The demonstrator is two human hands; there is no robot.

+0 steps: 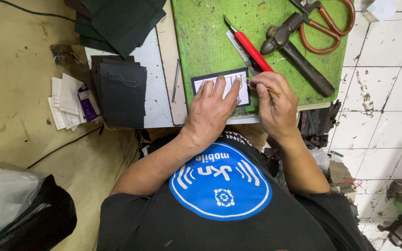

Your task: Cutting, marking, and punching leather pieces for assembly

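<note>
Left hand (215, 104) lies flat, fingers spread, pressing a white template (223, 83) onto a black piece at the near edge of the green cutting mat (205, 42). Right hand (275, 100) pinches a thin stick (268, 89) at the template's right edge. Red-handled knife (252, 49) and hammer (298, 58) lie just beyond.

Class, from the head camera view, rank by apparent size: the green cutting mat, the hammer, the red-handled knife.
1. green cutting mat
2. hammer
3. red-handled knife, though its lower end is hidden behind the right hand

Left hand (215, 104) flat, fingers spread — right hand (275, 100) pinching.
</note>
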